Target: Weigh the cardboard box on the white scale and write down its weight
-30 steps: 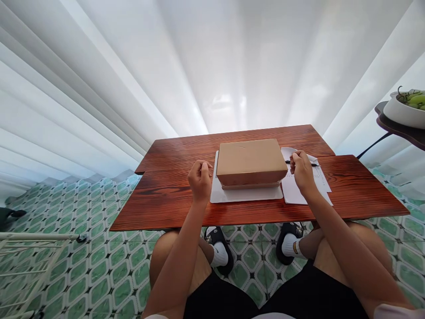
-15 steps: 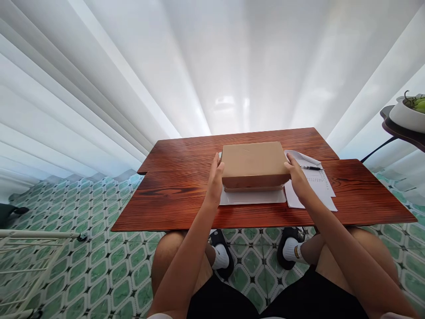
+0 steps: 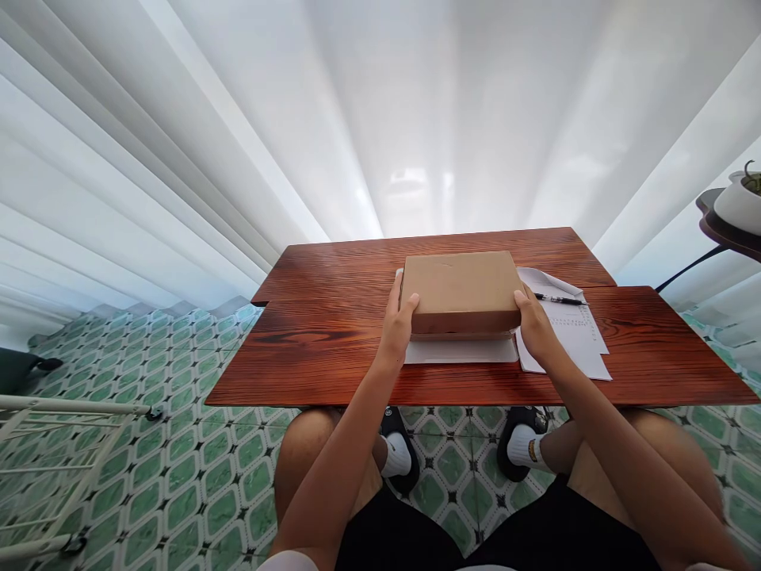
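Nearest the camera are the person's bare knees and black shorts, with two feet in white socks and black sandals (image 3: 399, 464) planted on the green patterned floor tiles (image 3: 196, 476) below the table edge. Both forearms reach forward over the near edge of the reddish wooden table (image 3: 333, 349). The left hand (image 3: 397, 321) clasps the left end of a brown cardboard box (image 3: 462, 289), thumb lying on the lid near its front left corner, fingers wrapped down the side. The right hand (image 3: 532, 325) grips the right end in the same way, thumb on top at the front right corner, palm against the side wall. The box sits a little right of the middle of the table, lid on, resting on a white sheet or flat board (image 3: 457, 350) whose near edge sticks out in front of it; whether the box is lifted clear of it cannot be told. Just right of the box, partly under the right hand, lie printed white papers (image 3: 574, 337) with a black pen (image 3: 559, 300) across their far part. Beyond the table hang white curtains (image 3: 380, 119) in long folds. At the far right edge a dark side shelf (image 3: 728, 234) carries a white bowl (image 3: 737, 208).
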Action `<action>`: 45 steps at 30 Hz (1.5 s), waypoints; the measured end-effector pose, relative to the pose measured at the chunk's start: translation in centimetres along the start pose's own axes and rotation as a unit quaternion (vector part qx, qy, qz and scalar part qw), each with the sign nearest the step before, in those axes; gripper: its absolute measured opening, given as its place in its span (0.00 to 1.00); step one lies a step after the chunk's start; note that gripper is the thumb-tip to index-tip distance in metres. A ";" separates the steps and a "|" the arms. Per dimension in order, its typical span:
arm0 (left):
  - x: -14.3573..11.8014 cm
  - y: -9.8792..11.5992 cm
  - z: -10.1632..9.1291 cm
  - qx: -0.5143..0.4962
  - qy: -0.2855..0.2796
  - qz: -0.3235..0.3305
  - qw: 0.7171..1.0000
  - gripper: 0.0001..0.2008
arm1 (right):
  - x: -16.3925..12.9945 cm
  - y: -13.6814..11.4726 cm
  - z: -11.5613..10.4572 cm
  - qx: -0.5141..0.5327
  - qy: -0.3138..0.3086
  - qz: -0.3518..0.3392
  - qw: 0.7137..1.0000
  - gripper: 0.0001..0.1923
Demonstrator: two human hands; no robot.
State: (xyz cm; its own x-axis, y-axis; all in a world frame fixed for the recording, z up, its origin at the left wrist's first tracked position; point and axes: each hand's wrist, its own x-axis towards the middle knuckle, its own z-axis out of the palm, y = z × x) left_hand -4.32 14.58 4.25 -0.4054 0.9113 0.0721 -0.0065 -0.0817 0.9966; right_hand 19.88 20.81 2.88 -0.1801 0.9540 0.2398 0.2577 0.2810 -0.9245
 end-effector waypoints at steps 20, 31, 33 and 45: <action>-0.3 1.1 -0.3 0.010 0.014 0.005 1.000 0.32 | 0.1 -1.2 0.1 0.010 0.002 -0.012 1.000 0.24; -0.2 3.6 -2.7 0.020 0.058 0.034 0.998 0.30 | 1.5 -3.3 2.4 0.011 -0.006 -0.029 1.000 0.19; -0.2 4.0 -3.3 0.029 0.071 0.039 0.996 0.29 | 1.8 -3.6 3.0 0.009 -0.001 -0.020 1.000 0.19; 0.1 5.2 -8.4 -0.003 0.144 0.065 0.987 0.29 | 3.0 -6.9 8.3 0.021 -0.055 -0.041 0.997 0.24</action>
State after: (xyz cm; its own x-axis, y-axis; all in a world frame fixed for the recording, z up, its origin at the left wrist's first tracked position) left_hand -12.05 10.84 9.10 -0.6465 0.7404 0.1837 0.0565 -0.1937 0.9794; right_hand 9.65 20.92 7.48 -0.3036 0.9096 0.2837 0.1971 0.3513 -0.9153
